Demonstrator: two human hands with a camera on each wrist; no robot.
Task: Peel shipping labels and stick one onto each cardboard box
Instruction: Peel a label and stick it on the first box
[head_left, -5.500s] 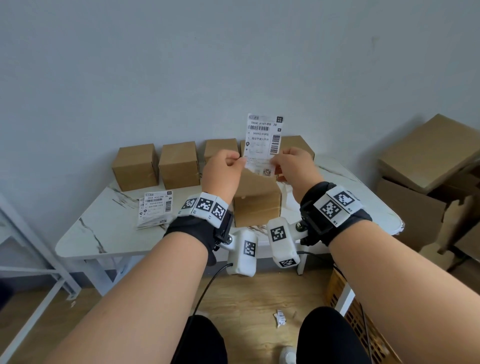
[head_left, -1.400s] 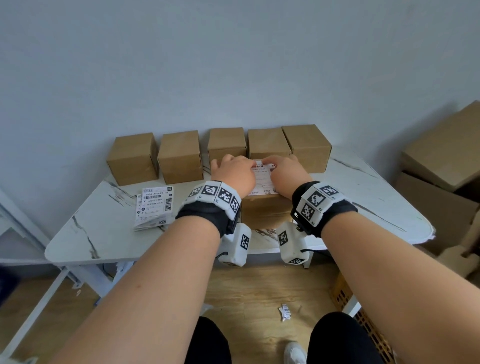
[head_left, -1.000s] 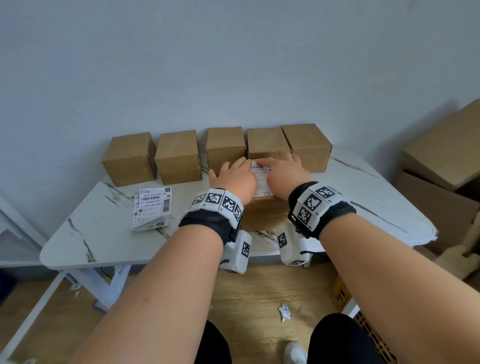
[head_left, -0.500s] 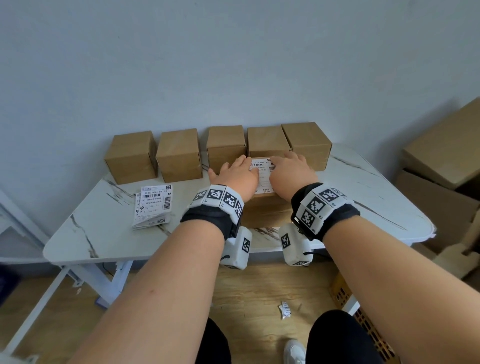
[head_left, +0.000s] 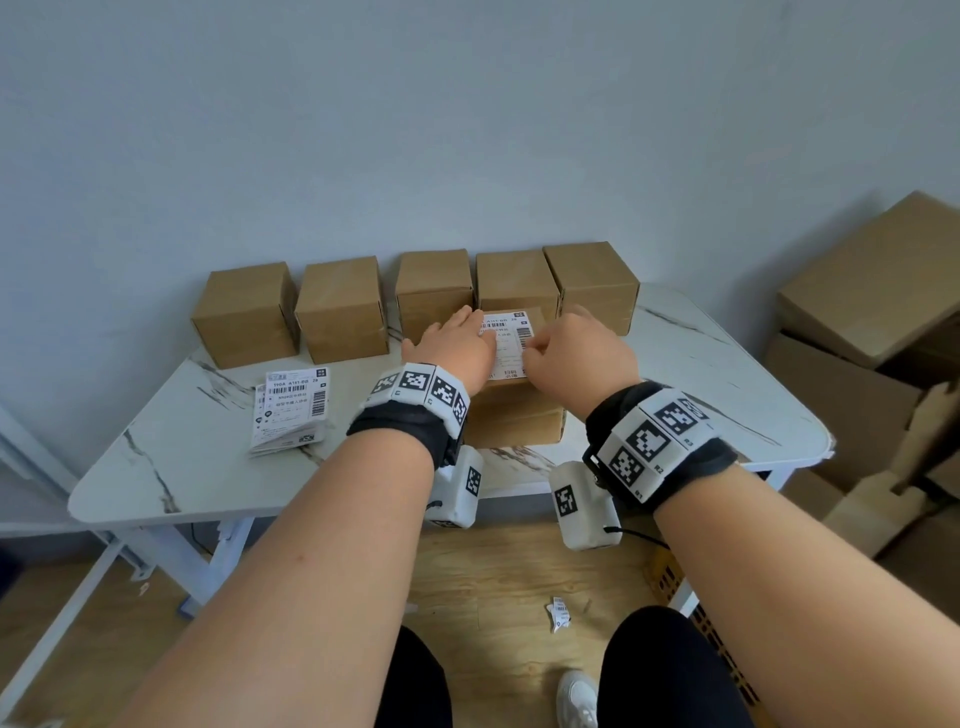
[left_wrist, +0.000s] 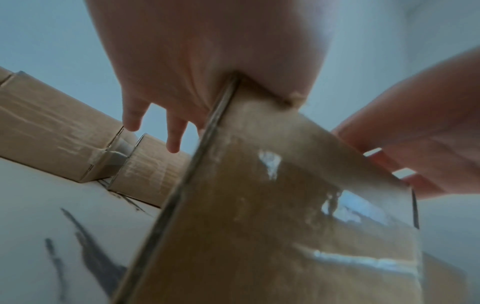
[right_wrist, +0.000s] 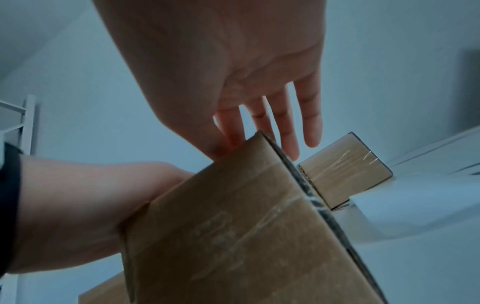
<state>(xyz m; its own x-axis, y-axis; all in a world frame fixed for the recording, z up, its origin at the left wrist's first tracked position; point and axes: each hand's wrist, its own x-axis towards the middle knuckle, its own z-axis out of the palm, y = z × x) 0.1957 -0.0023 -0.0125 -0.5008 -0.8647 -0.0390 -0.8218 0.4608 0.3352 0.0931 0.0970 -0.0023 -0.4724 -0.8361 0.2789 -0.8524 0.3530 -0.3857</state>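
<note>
A small cardboard box (head_left: 514, 423) stands on the table in front of me with a white shipping label (head_left: 506, 340) lying on its top. My left hand (head_left: 457, 340) lies flat on the label's left part, and its palm (left_wrist: 207, 61) presses the box's top edge (left_wrist: 259, 205). My right hand (head_left: 574, 351) rests on the label's right edge with straight fingers (right_wrist: 288, 127) reaching over the box (right_wrist: 246, 226). Neither hand grips anything. A stack of unpeeled labels (head_left: 291, 410) lies to the left.
Several plain cardboard boxes (head_left: 340, 306) stand in a row along the wall behind the labelled one. The white marble table (head_left: 171, 467) has bare room at its right. Large cartons (head_left: 872, 280) are piled at the right. A paper scrap (head_left: 558, 613) lies on the wooden floor.
Earlier both hands held the label up in the air; now it lies stuck on the box top. In the last second the hands slid apart over it, uncovering more of the label.
</note>
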